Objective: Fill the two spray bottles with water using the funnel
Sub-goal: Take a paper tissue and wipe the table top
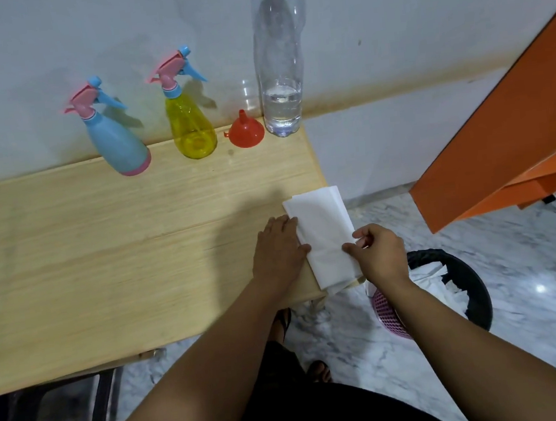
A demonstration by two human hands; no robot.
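Observation:
A blue spray bottle [114, 138] and a yellow spray bottle [190, 123], both with pink and blue trigger heads on, stand at the back of the wooden table [102, 249]. A red funnel [246, 132] sits mouth down to their right. Beside it stands a tall clear water bottle [278, 73], holding a little water at its bottom. At the table's right edge lies a folded white tissue [324, 236]. My left hand [279, 248] rests flat on its left side. My right hand [377, 251] pinches its right edge.
A clear plastic cup [250, 91] stands behind the funnel against the wall. On the floor to the right is a black bin [472, 279] with white paper in it, beside a pink basket [389, 315]. An orange board [502, 138] leans at the right.

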